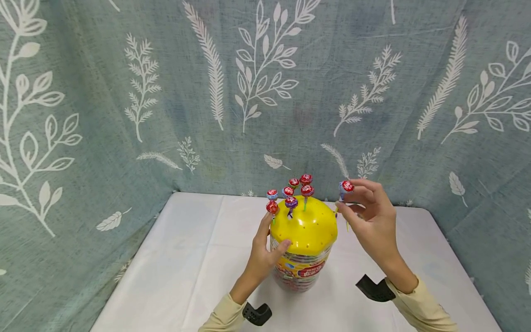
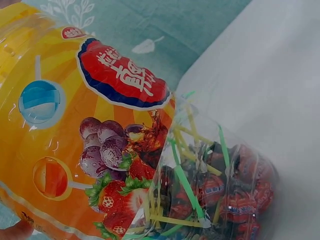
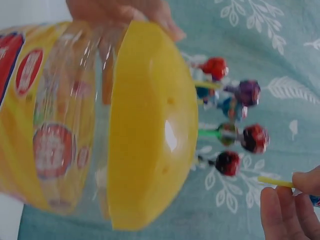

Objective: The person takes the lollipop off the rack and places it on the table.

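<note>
A clear plastic candy jar with a domed yellow lid stands on the table. Small holes dot the lid, and several wrapped lollipops stick up from its left and back part. My left hand holds the jar at the lid's left side, thumb on the front edge. To the right of the lid, my right hand pinches a lollipop with a red and blue wrapper. Its yellow stick points toward the lid in the right wrist view, apart from it.
More lollipops with green and yellow sticks lie inside the jar's lower part. The jar stands on a white-covered table. A grey-green curtain with white leaf prints hangs behind and at both sides.
</note>
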### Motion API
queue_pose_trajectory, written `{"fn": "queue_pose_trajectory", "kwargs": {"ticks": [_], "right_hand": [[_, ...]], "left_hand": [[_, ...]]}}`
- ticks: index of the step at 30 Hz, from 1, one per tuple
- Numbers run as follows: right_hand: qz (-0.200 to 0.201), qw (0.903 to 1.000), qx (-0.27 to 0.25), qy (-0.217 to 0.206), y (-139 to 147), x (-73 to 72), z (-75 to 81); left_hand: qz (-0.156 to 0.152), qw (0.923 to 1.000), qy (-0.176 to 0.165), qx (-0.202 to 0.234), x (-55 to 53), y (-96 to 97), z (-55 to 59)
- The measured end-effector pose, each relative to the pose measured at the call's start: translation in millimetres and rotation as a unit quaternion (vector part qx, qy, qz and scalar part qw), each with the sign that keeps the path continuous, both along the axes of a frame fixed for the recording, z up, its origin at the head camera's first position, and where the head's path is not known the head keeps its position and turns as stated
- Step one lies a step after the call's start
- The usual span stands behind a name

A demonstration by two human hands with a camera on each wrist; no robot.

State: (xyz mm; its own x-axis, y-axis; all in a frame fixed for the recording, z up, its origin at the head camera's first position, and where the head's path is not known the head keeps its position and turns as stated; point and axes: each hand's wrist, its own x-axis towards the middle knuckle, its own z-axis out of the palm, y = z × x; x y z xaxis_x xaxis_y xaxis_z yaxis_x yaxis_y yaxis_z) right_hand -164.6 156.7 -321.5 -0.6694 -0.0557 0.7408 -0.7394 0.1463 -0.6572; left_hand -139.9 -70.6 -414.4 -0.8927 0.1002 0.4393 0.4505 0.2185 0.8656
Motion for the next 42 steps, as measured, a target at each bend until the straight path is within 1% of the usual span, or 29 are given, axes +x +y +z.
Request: {"fn": "queue_pose_trajectory", "kwargs": {"ticks": [9,12,15,19,24,28,31,33,39,42], "right_hand": [[-0.058,0.9964,0.052,-0.034,28,-4.0,-1.8],[-0.074,0.9943,0.066,-0.04,36,-7.3,-3.5],[-0.086,0.9926,0.08,-0.032,42,-9.1,-4.0],[-0.102,0.9895,0.098,-0.029,47,-6.0,-0.1],[-0.124,0.985,0.107,-0.054,53,-0.5,4.1],[-0.126,0.9837,0.108,-0.069,60,-0.5,2.0],[-0.12,0.9835,0.11,-0.079,66,-2.7,-3.1],[-0.117,0.9829,0.112,-0.088,71,-5.4,-9.4],[-0.114,0.9787,0.121,-0.122,85,-17.7,-37.5],[-0.119,0.9753,0.127,-0.136,88,-20.9,-46.9]], "left_hand": [[-0.004,0.9999,0.005,0.009,0.0,0.4,-0.7],[-0.001,1.0,0.005,0.006,-0.1,0.2,-0.6],[0.003,1.0,0.007,0.001,-0.1,0.0,-0.2],[0.006,0.9999,0.013,-0.004,-0.1,0.1,-1.0],[0.006,0.9998,0.017,-0.002,0.8,0.9,-0.7],[0.006,0.9998,0.016,0.001,1.4,1.3,-0.3],[0.006,0.9999,0.014,0.003,1.4,1.0,-0.8],[0.006,0.9999,0.011,0.003,1.2,0.9,-1.3],[0.004,1.0,0.005,0.002,0.9,0.7,-2.1],[0.001,1.0,0.005,0.006,1.4,0.7,-1.7]]}}
